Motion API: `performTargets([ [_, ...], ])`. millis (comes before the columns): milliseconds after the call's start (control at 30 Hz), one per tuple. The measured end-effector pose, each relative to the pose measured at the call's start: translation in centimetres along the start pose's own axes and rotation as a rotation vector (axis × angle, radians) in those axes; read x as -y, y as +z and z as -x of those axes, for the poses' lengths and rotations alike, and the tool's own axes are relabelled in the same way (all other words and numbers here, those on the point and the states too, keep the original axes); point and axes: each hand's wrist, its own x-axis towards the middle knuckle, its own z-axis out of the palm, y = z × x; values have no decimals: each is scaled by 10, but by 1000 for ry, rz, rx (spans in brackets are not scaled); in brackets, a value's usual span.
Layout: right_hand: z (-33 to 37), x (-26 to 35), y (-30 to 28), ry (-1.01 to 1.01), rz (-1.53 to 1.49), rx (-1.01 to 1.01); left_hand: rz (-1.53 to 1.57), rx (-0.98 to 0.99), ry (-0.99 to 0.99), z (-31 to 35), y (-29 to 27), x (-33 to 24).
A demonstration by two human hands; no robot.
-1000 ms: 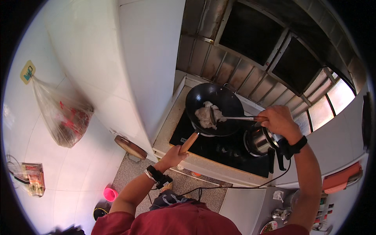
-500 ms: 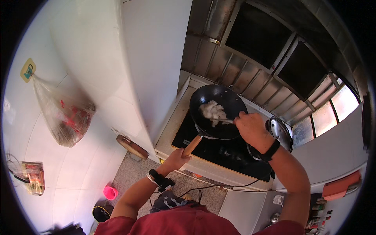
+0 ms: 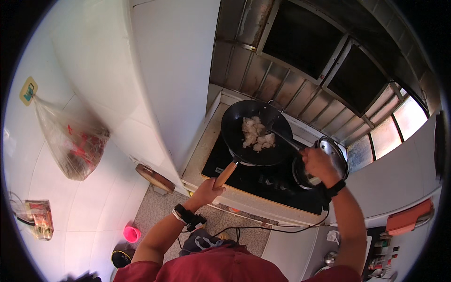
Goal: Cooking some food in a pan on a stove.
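A black wok (image 3: 233, 115) sits on the left side of a black glass stove (image 3: 293, 199). My left hand (image 3: 207, 191) is closed around the wok's wooden handle (image 3: 227, 172), at the near side of the pan. White clumpy food (image 3: 252, 130) that looks like cooked rice lies in the middle of the wok, with a second lump toward its right. My right hand (image 3: 320, 165) grips a long dark spatula (image 3: 287, 139) by the end of its handle, right of the wok rim. The spatula's head rests among the lumps and is partly hidden by them.
A metal pot with a shiny lid (image 3: 332, 151) stands right of the wok, close beneath my right hand. A black cable (image 3: 282, 231) runs along the counter's front. A white panel (image 3: 174, 70) rises at the left. A plastic bag (image 3: 77, 145) hangs from a wall hook.
My right hand has drawn back rightward and nearer, away from over the wok, with the spatula. The white food has broken apart into separate lumps. My left hand keeps its hold.
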Motion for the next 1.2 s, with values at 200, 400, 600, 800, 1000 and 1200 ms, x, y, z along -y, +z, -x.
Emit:
performTargets([
  [200,25,-8,66,-72,-311,27,34,39,-90,1,1,-15],
  [400,59,-11,2,-85,-215,-25,15,35,-89,3,-4,-11],
  [600,62,-6,68,-90,-235,20,-2,34,-47,-2,5,-3],
  [800,54,26,44,111,-645,198,60,66,-134,-5,7,9],
  [1000,56,-14,30,-184,-347,-188,66,64,-127,-2,1,-3],
  [1200,50,19,80,-10,-244,54,31,42,-91,-1,3,-5],
])
